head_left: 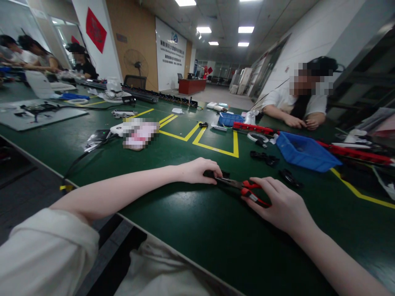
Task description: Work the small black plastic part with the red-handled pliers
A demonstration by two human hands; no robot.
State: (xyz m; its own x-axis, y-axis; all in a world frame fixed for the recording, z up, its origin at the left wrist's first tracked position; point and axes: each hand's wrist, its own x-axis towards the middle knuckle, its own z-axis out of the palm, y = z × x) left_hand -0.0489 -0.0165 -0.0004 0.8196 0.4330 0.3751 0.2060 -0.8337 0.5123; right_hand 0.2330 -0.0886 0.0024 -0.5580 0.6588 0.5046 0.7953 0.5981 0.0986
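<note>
Red-handled needle-nose pliers [251, 193] are in my right hand [282, 203], with the fingers around the handles. Their metal jaws point left and reach the fingertips of my left hand [199, 170]. That hand is closed in a pinch on a small black part [224, 175], mostly hidden by the fingers and too small to name. Both hands are just above the green tabletop [185, 218]. To the right of the pliers lie a black curved piece [290, 178] and several black parts [264, 158].
A blue bin [307, 151] stands right, a smaller blue bin [231, 119] behind. Red strips [253, 128] lie near them. A phone [141, 135] and a white device with cable [121, 129] are left. A co-worker [304, 98] sits across the table; others sit far left.
</note>
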